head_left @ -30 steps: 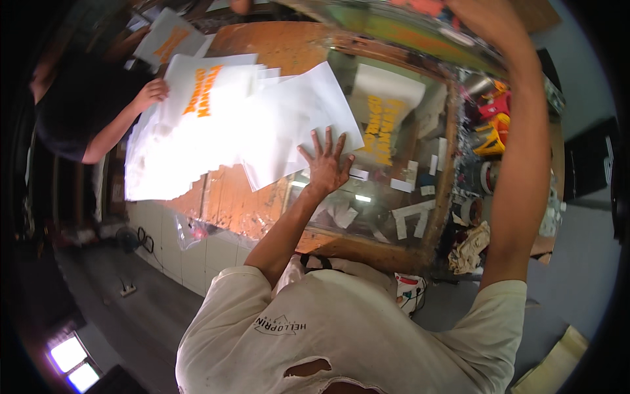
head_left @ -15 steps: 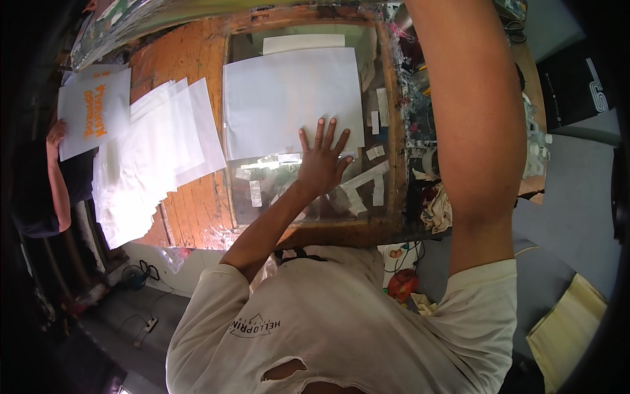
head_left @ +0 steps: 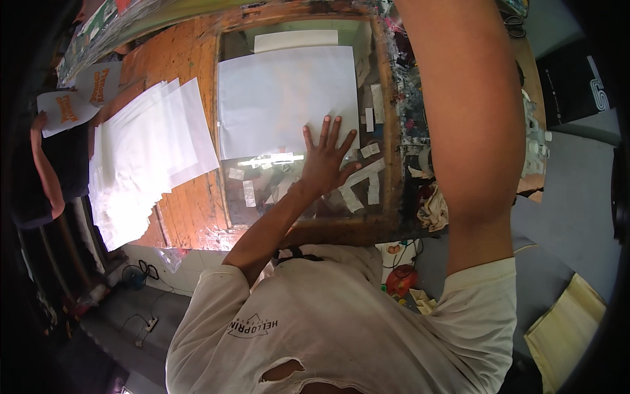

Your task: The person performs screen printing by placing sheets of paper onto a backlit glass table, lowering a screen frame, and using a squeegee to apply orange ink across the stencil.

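My left hand point(head_left: 326, 156) lies flat with its fingers spread over the lower right part of a white sheet point(head_left: 279, 95). The sheet rests on a glass pane point(head_left: 321, 211) set in a wooden tabletop, with strips of tape point(head_left: 249, 194) stuck around it. A narrower white strip point(head_left: 295, 41) shows past the sheet's far edge. My right arm point(head_left: 469, 125) reaches up and away past the top edge of the picture, so the right hand is outside it.
A fanned stack of white sheets point(head_left: 144, 154) lies on the wood at left. Beyond it a co-worker's hand point(head_left: 39, 120) holds a sheet with orange print point(head_left: 65, 110). A paint-smeared raised frame point(head_left: 125, 36) slants across the far left. A crumpled rag point(head_left: 433, 210) sits at right.
The co-worker's printed sheet has moved left and now bends; another orange-printed sheet shows behind it. My left hand stays flat on the white sheet. The view has shifted slightly.
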A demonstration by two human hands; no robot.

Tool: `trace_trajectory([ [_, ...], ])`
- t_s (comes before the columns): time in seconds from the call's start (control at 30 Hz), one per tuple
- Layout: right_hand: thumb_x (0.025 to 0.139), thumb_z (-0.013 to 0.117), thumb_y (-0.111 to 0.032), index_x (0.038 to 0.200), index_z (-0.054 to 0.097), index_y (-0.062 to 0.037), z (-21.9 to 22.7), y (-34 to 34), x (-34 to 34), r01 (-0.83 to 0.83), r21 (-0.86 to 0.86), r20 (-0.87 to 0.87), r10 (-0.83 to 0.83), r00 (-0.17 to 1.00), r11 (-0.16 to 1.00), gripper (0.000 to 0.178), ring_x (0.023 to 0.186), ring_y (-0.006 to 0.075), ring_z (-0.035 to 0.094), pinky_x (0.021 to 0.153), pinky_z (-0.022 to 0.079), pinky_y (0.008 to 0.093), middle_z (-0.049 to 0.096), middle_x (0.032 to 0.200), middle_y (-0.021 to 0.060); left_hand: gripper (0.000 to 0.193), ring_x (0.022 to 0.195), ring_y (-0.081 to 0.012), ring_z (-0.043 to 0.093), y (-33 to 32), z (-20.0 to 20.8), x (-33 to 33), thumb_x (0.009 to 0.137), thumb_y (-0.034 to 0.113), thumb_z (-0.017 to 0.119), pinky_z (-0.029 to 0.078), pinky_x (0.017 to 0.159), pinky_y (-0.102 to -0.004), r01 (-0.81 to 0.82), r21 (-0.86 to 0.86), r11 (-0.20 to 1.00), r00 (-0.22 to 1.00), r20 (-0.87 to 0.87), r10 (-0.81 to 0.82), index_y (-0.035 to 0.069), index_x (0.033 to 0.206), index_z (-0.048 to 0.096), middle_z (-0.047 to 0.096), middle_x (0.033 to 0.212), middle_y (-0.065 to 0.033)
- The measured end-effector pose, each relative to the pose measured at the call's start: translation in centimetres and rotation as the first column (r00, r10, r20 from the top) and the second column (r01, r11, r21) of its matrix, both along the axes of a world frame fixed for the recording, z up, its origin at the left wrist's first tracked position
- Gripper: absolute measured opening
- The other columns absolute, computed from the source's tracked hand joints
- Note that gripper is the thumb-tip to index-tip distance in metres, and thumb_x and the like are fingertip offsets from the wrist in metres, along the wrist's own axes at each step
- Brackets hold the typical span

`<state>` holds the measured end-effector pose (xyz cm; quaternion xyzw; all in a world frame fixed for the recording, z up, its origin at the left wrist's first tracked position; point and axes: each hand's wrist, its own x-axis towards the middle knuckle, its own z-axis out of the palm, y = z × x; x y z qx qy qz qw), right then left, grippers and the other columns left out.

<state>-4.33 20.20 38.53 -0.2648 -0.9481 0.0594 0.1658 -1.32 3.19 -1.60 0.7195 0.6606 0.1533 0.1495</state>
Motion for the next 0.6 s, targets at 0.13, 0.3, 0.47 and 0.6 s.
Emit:
trace_trajectory([
  [0.13,0.101,0.049,-0.041,0.115,0.074,0.0025,0.0,-0.1,0.2,0.005,-0.013,-0.002,-0.005,1.000,1.000,0.052,0.092,0.0357,0.073,0.090,0.058,0.0454,0.074,0.104,0.0241,0.081,0.157,-0.0431,0.007,0.2,-0.1,0.8,0.092,0.058,0.065,0.009,0.113,-0.0810,0.004,-0.003,1.000,1.000,-0.015,-0.004,0.014,0.156,0.042,0.018,0.167,-0.0236],
  [0.3,0.101,0.049,-0.042,0.115,0.074,0.0028,0.0,-0.3,0.4,0.011,-0.032,-0.003,-0.011,1.000,0.999,0.053,0.092,0.0346,0.073,0.090,0.059,0.0453,0.074,0.104,0.0237,0.080,0.157,-0.0433,0.008,0.5,0.3,1.5,0.094,0.057,0.063,0.010,0.113,-0.0808,0.016,-0.024,1.000,0.999,-0.030,-0.016,0.012,0.156,0.041,0.018,0.167,-0.0248],
  [0.47,0.101,0.049,-0.043,0.114,0.074,0.0031,0.0,-0.4,0.5,0.016,-0.042,0.002,-0.016,1.000,0.999,0.054,0.091,0.0336,0.073,0.090,0.059,0.0451,0.075,0.104,0.0234,0.080,0.157,-0.0437,0.007,0.7,-0.1,2.2,0.096,0.058,0.058,0.009,0.113,-0.0813,0.026,-0.021,0.999,0.999,-0.024,-0.026,0.010,0.157,0.040,0.016,0.167,-0.0268],
  [0.6,0.101,0.049,-0.044,0.114,0.075,0.0033,0.0,-0.4,0.7,0.017,-0.053,0.002,-0.017,1.000,0.998,0.055,0.090,0.0328,0.073,0.090,0.059,0.0449,0.075,0.103,0.0232,0.080,0.158,-0.0428,0.006,1.0,-0.1,2.8,0.096,0.058,0.058,0.009,0.113,-0.0808,0.031,-0.037,0.999,0.999,-0.028,-0.032,0.008,0.156,0.041,0.016,0.168,-0.0272],
])
